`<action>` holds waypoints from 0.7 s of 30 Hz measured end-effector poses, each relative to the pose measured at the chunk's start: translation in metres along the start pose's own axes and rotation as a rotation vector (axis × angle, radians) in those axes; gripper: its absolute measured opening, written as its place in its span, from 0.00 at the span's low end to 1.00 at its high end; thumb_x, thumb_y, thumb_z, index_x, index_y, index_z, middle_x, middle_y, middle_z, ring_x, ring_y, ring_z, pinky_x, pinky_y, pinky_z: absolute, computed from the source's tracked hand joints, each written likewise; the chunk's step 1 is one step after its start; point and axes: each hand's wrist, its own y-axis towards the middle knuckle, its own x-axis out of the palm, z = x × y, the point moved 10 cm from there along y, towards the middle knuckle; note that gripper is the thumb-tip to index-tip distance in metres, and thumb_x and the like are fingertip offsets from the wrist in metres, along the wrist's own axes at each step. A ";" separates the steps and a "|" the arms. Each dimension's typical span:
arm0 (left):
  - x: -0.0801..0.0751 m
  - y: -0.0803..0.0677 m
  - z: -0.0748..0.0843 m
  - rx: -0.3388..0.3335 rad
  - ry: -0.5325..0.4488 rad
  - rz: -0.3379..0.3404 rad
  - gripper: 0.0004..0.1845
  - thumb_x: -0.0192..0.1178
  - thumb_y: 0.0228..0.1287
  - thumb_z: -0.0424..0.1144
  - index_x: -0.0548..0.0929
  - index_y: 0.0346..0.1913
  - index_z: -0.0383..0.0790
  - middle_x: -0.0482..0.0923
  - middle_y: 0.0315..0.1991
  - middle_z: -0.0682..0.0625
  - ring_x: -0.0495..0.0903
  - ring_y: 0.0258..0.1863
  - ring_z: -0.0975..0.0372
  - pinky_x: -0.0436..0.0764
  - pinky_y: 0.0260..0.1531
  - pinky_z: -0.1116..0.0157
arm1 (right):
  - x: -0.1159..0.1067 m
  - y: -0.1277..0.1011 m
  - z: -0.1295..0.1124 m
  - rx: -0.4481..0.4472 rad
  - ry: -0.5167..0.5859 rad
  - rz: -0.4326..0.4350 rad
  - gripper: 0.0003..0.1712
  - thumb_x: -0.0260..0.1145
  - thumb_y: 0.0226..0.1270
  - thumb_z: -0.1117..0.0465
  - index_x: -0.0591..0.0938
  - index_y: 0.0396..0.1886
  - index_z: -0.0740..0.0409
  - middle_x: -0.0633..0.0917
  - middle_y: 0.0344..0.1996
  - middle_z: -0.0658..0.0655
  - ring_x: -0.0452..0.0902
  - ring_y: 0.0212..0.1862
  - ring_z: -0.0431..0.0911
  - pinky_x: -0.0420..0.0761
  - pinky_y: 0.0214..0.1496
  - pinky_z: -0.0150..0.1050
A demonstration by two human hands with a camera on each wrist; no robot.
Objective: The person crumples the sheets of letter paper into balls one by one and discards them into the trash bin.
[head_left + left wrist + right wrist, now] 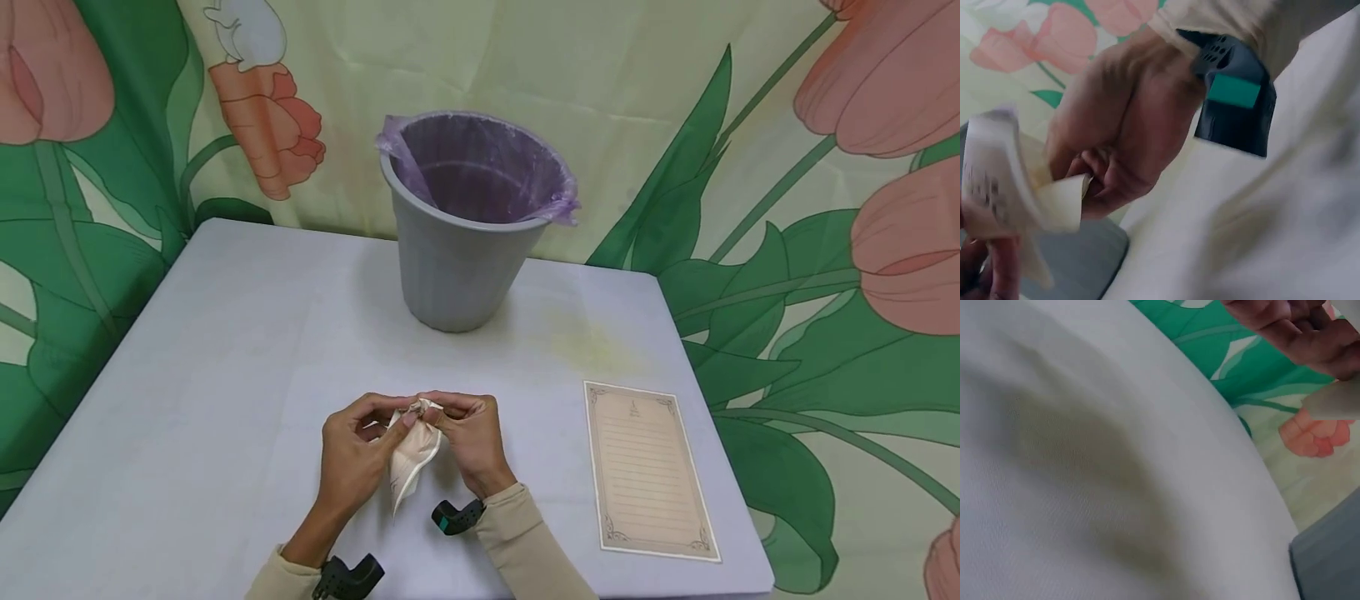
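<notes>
Paper (411, 457) mid-crumple, I judge: my left hand (352, 454) and right hand (468, 437) both pinch it; next, tighter squeezing before the bin (457, 267).

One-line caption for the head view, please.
Both hands, left hand and right hand, crumple a sheet of paper before a lined bin.

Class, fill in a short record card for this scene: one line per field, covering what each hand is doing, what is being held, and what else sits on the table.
Left hand: pinches the top of the crumpled paper
Right hand: pinches the same paper from the other side
Crumpled paper: cream, held between both hands just above the table
Bin: grey, purple liner, upright at the far side of the table
Flat sheet: lined, bordered, lying flat by the table's right edge, untouched
Backdrop: cloth with a tulip print
</notes>
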 end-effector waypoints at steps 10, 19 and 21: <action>0.005 -0.002 -0.007 0.024 0.036 -0.353 0.39 0.82 0.55 0.34 0.82 0.71 0.54 0.83 0.50 0.50 0.79 0.49 0.63 0.84 0.33 0.68 | -0.007 0.001 0.000 0.010 0.002 0.049 0.25 0.77 0.65 0.57 0.88 0.53 0.73 0.93 0.46 0.63 0.92 0.47 0.45 0.90 0.47 0.34; -0.006 0.000 0.006 0.175 0.140 -0.101 0.33 0.85 0.46 0.31 0.89 0.60 0.49 0.85 0.40 0.52 0.79 0.38 0.66 0.79 0.27 0.71 | -0.001 -0.002 0.008 0.089 0.020 0.111 0.23 0.76 0.67 0.60 0.87 0.55 0.73 0.93 0.46 0.64 0.92 0.47 0.43 0.89 0.50 0.33; -0.008 0.000 0.008 0.185 0.156 -0.060 0.31 0.85 0.46 0.31 0.90 0.57 0.49 0.87 0.41 0.52 0.79 0.36 0.66 0.78 0.27 0.72 | 0.001 -0.003 0.009 0.103 0.017 0.123 0.22 0.76 0.68 0.62 0.87 0.55 0.73 0.93 0.47 0.65 0.92 0.47 0.42 0.89 0.49 0.32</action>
